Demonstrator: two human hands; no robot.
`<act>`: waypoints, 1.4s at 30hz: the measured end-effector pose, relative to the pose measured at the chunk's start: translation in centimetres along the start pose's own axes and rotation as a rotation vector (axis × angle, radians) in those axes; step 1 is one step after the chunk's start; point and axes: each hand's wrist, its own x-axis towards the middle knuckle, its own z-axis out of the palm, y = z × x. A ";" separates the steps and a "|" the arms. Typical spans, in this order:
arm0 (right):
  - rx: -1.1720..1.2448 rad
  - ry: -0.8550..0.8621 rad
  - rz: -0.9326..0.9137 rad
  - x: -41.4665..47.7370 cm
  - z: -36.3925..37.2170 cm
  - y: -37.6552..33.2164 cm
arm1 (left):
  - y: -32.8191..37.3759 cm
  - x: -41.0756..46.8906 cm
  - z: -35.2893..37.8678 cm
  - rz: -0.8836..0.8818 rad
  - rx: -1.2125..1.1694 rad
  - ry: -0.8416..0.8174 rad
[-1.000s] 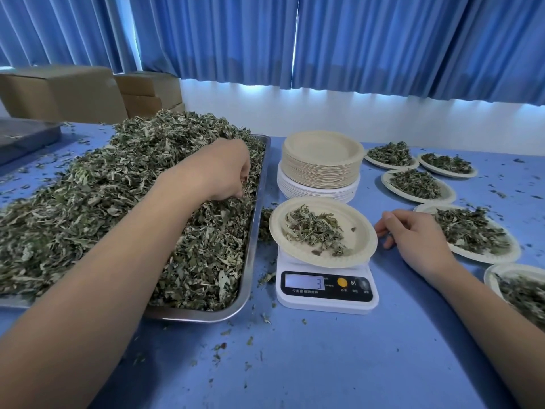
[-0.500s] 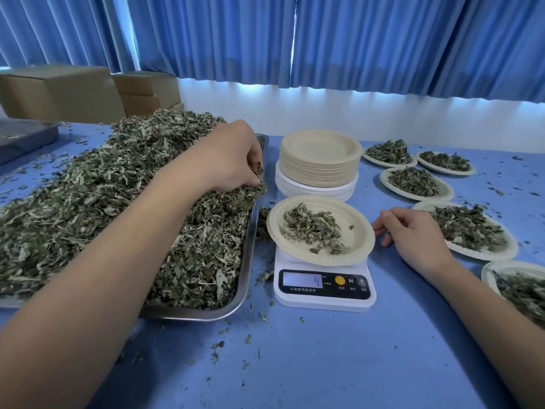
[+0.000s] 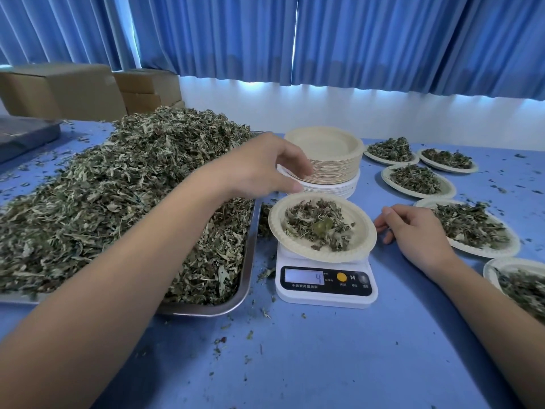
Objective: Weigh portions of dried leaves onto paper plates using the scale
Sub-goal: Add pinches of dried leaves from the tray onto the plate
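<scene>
A white digital scale (image 3: 324, 295) stands mid-table, and its display reads 4. On it sits a paper plate (image 3: 364, 231) with a small heap of dried leaves (image 3: 318, 225). My left hand (image 3: 262, 169) hovers over the plate's far left rim with fingers loosely spread and nothing visible in them. One blurred leaf lies or falls at the heap's centre. My right hand (image 3: 413, 231) rests on the table just right of the plate, loosely curled and holding nothing. A large pile of dried leaves (image 3: 118, 202) fills the steel tray (image 3: 247, 261) on the left.
A stack of unused paper plates (image 3: 327, 154) stands behind the scale. Several filled plates (image 3: 415, 178) lie along the right side. Cardboard boxes (image 3: 65, 90) and a dark tray (image 3: 23, 134) sit at the back left. Leaf crumbs dot the blue tabletop (image 3: 324, 364).
My left hand lifted out of the leaf pile and moved right to above the plate on the scale, with its fingers now spread. The display went from 3 to 4. My right hand stayed put.
</scene>
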 end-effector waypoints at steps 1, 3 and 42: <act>0.001 0.001 0.001 0.0 0.0 0.0 | -0.4 0.1 -0.5 -0.023 0.063 0.014; 0.004 0.003 0.003 0.0 0.0 0.0 | -1.2 0.2 -1.3 -0.120 0.277 0.007; 0.012 -0.005 -0.010 0.1 -0.1 0.4 | -3.6 0.2 -3.2 -0.411 0.618 0.176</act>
